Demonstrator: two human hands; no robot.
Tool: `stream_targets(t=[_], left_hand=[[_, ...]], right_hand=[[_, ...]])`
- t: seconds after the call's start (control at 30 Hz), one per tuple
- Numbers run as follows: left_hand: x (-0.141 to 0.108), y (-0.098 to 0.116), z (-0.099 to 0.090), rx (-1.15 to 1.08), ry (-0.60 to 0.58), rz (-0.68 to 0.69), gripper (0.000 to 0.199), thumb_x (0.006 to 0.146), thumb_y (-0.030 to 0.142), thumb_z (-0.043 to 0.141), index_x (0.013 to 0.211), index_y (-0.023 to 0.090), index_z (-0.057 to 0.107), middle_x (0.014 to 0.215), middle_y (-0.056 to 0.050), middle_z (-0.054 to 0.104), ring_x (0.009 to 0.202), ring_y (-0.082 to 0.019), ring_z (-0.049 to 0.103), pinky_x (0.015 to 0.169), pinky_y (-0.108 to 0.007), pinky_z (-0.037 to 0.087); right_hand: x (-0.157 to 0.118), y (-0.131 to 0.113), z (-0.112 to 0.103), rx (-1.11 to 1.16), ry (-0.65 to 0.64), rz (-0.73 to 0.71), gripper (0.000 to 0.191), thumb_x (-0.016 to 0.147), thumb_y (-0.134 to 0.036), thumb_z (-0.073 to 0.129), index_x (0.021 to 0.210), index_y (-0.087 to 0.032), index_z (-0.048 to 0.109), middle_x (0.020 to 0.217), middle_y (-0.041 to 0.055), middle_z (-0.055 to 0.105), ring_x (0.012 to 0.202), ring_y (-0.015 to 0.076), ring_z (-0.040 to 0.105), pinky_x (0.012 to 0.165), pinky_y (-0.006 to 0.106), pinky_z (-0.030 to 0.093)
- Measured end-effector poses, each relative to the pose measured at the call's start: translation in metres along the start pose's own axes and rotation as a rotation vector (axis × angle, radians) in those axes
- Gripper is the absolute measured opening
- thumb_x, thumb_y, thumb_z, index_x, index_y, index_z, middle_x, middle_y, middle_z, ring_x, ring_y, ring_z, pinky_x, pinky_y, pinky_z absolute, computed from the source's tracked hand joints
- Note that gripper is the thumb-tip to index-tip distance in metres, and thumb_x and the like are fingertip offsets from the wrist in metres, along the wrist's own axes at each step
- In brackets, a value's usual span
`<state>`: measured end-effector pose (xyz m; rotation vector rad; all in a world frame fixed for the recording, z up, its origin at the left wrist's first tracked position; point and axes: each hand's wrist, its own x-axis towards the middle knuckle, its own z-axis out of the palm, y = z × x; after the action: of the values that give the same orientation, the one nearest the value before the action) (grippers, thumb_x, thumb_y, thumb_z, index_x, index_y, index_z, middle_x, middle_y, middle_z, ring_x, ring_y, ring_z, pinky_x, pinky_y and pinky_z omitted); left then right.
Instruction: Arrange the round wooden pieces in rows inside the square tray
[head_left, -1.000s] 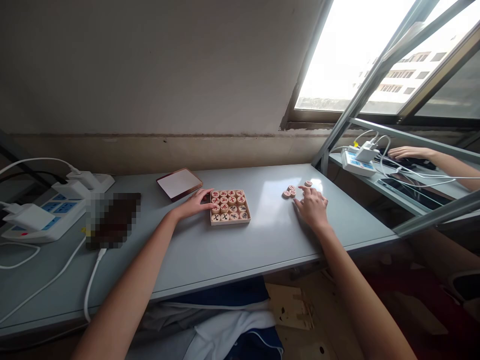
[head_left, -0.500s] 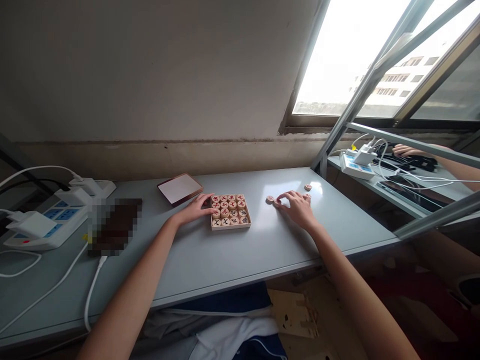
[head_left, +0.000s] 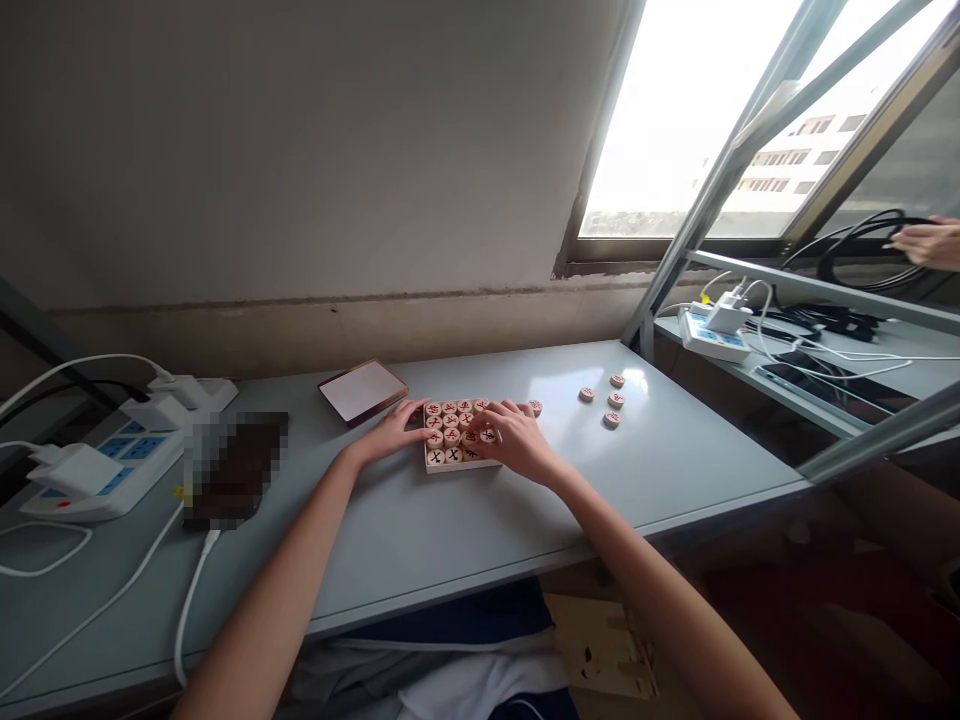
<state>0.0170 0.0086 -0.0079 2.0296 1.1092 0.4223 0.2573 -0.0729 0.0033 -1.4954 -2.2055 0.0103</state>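
The grey counter [head_left: 420, 520] has bare room toward its near edge; the shallow box [head_left: 454, 437] of round wooden pieces sits mid-counter; the left hand [head_left: 391, 434] lies loosely open against the box's left side; the right hand [head_left: 511, 440] rests fingers bent on the pieces, grip hidden, cannot tell; four loose pieces [head_left: 609, 400] lie well right.

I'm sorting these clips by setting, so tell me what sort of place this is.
Probably a shared indoor workroom: grey desk under a window, power strips with chargers, and another person's hand holding cables at the next desk.
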Motion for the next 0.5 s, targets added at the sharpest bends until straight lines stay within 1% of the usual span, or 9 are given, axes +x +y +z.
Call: stream_targets(t=[0.13,0.27,0.4,0.5], left_hand=[[0.0,0.001,0.0,0.001,-0.005,-0.023,0.075,0.075,0.055,0.057,0.14,0.025,0.033,0.149,-0.008,0.029,0.133,-0.027,0.032,0.108,-0.037,0.029],[-0.001,0.002,0.0,-0.003,-0.003,-0.022,0.076,0.075,0.056,0.057,0.14,0.025,0.033,0.148,-0.007,0.03,0.132,-0.028,0.033,0.107,-0.037,0.03],[-0.002,0.004,0.0,-0.003,-0.004,-0.036,0.078,0.074,0.058,0.057,0.14,0.024,0.033,0.148,-0.008,0.029,0.131,-0.028,0.034,0.107,-0.037,0.031],[-0.002,0.006,0.0,-0.014,-0.009,-0.04,0.08,0.074,0.058,0.057,0.141,0.023,0.032,0.148,-0.008,0.028,0.131,-0.028,0.035,0.107,-0.036,0.031]], right_hand=[[0.0,0.001,0.007,-0.017,0.028,0.014,0.023,0.086,-0.047,0.055,0.097,-0.027,0.061,0.097,0.0014,0.066,0.09,0.0198,0.052,0.081,0.035,0.031],[-0.003,0.001,0.008,0.003,0.022,0.006,0.02,0.087,-0.043,0.054,0.098,-0.027,0.06,0.096,0.0011,0.068,0.09,0.0197,0.054,0.083,0.036,0.031],[-0.006,0.003,0.001,0.036,0.036,0.019,0.019,0.088,-0.042,0.052,0.097,-0.027,0.06,0.097,0.0006,0.068,0.09,0.0195,0.055,0.085,0.036,0.032],[-0.009,0.014,-0.007,0.036,0.09,0.087,0.019,0.09,-0.037,0.049,0.103,-0.028,0.06,0.103,0.0011,0.065,0.095,0.0188,0.055,0.086,0.035,0.034]])
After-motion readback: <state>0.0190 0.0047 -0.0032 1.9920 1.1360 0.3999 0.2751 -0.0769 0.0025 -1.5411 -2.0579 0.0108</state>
